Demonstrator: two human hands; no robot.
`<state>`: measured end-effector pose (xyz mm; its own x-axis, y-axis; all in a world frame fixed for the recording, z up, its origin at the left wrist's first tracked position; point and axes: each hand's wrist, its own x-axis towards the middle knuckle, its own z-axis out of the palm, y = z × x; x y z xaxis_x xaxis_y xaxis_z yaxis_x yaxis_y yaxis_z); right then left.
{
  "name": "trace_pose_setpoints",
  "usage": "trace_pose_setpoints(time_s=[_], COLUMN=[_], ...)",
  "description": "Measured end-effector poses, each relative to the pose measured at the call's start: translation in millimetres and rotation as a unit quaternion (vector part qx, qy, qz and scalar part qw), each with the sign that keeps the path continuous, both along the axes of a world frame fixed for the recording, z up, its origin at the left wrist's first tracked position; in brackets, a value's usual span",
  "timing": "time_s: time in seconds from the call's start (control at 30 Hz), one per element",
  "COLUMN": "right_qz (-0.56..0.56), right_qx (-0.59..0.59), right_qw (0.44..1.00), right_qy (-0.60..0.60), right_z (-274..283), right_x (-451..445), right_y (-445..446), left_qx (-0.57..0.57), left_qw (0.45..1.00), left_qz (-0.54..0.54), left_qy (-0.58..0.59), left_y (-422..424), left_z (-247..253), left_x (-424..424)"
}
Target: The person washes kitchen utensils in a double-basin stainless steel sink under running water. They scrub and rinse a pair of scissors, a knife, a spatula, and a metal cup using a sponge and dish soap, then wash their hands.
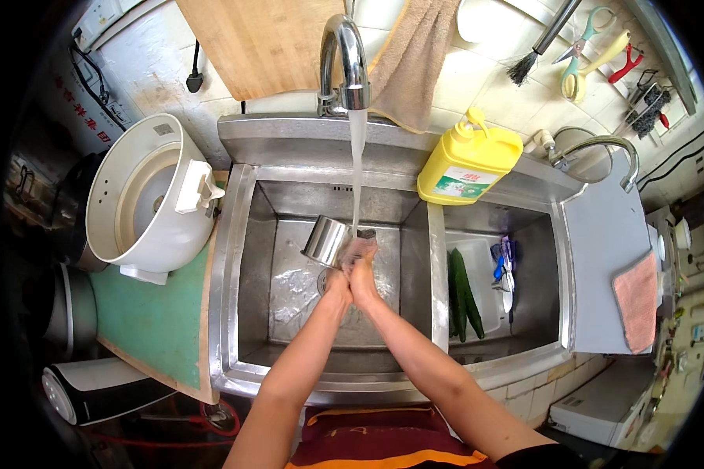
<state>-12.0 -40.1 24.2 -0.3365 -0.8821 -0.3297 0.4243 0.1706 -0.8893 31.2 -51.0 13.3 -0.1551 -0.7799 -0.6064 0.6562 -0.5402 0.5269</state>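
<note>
My left hand [336,280] and my right hand [362,261] are close together in the left sink basin [413,281], wrists nearly touching. A stream of water [356,158] from the chrome faucet [345,53] falls onto them, and the fingers are blurred. Just left of the fingers is a shiny metal cup [327,239], tilted over. Whether the left fingers grip it is hidden. A small dark object [366,234] shows at the right fingertips, too blurred to identify. The drain [322,284] lies partly behind my left wrist.
The right basin [534,293] holds cucumbers [460,293], a pale plastic tray [486,275] and blue-handled utensils [504,267]. A yellow detergent jug [470,158] stands behind the divider. At left, a white cooker body [146,193] sits on a green board [152,311].
</note>
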Motion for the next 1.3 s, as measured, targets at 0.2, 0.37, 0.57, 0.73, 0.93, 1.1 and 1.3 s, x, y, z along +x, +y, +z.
trace_pose_setpoints(time_s=[0.2, 0.37, 0.57, 0.73, 0.93, 1.1, 1.3], right_qz=[0.067, 0.464, 0.318, 0.175, 0.015, 0.016, 0.205], right_qx=[-0.08, 0.02, -0.075, -0.145, -0.021, -0.026, -0.076], right_qw=[0.736, 0.83, 0.942, 0.973, 0.999, 0.998, 0.917], right_qy=[0.669, 0.309, -0.085, 0.03, -0.026, -0.047, 0.335], right_z=[60.8, 83.6, 95.0, 72.2, 57.7, 96.4, 95.9], right_x=[4.4, -63.0, -58.8, -46.2, -80.3, -92.4, -49.4], right_y=[-6.4, -58.4, -33.3, 1.1, 30.6, 29.3, 13.1], left_qx=[0.019, 0.005, -0.002, 0.037, -0.059, -0.084, -0.095], left_qw=[0.994, 0.993, 0.954, 0.93, 0.991, 0.99, 0.983], left_qz=[0.013, -0.112, -0.155, -0.083, -0.092, -0.109, -0.155], left_qy=[0.106, 0.037, 0.258, 0.357, -0.077, -0.033, -0.025], left_y=[8.8, 27.1, 25.0, 10.0, -16.9, -12.4, -6.2], left_z=[12.5, 35.9, 10.3, -9.6, 28.8, 35.4, 39.7], left_x=[10.9, 23.1, 38.4, 34.3, 35.1, 50.1, 45.9])
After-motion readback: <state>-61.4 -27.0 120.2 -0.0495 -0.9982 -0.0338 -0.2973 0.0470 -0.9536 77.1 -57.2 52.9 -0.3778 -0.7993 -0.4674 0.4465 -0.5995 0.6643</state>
